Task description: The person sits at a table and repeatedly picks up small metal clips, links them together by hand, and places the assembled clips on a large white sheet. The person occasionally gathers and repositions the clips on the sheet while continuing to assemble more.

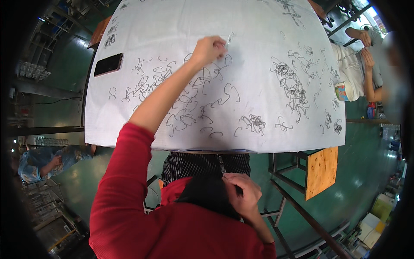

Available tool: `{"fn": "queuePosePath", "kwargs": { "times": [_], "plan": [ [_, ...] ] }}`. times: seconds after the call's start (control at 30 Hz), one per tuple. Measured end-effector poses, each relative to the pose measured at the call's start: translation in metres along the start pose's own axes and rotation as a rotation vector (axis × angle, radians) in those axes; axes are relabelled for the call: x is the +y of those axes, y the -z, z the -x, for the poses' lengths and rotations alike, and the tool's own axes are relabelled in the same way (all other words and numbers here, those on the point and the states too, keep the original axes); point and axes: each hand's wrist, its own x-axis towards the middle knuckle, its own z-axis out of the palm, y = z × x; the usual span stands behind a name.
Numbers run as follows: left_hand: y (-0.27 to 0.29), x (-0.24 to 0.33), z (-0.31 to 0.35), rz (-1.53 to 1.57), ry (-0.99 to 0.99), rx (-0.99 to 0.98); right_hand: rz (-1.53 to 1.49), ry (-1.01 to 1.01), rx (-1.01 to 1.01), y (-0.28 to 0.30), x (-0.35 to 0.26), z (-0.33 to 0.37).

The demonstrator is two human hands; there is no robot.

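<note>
Over the far middle of the white-covered table, my left hand is closed, its fingers curled and slightly blurred. A small clear plastic piece shows at its fingertips. Below that arm lie many loose S-shaped dark wire hooks, scattered and partly tangled. My right hand is by my lap, below the table's near edge, thumb and fingers pinched together. A thin silvery strip runs up from those fingertips; its exact kind cannot be made out.
More tangled wire hooks lie on the table's right side. A dark-screened phone is at the left. Beyond the right edge a person works near a white tub. A wooden stool stands near right; another person is at left.
</note>
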Motion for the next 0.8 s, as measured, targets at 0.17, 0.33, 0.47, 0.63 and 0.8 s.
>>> {"fn": "queuePosePath", "kwargs": {
  "times": [0.17, 0.33, 0.47, 0.63, 0.8],
  "plan": [
    [-0.009, 0.046, 0.179, 0.431, -0.018, -0.248, 0.012, -0.042, 0.102, -0.009, 0.005, 0.004],
    [-0.009, 0.066, 0.265, 0.510, 0.043, -0.239, 0.018, -0.047, 0.092, -0.014, 0.001, 0.004],
    [-0.010, 0.067, 0.284, 0.466, 0.022, -0.205, 0.020, -0.043, 0.079, -0.017, -0.004, 0.010],
    [-0.013, 0.063, 0.297, 0.435, -0.074, -0.121, 0.048, -0.087, 0.138, -0.024, -0.010, 0.018],
    [-0.018, 0.061, 0.308, 0.433, -0.151, -0.100, 0.090, -0.055, 0.146, -0.025, -0.013, 0.023]
  ]
}}
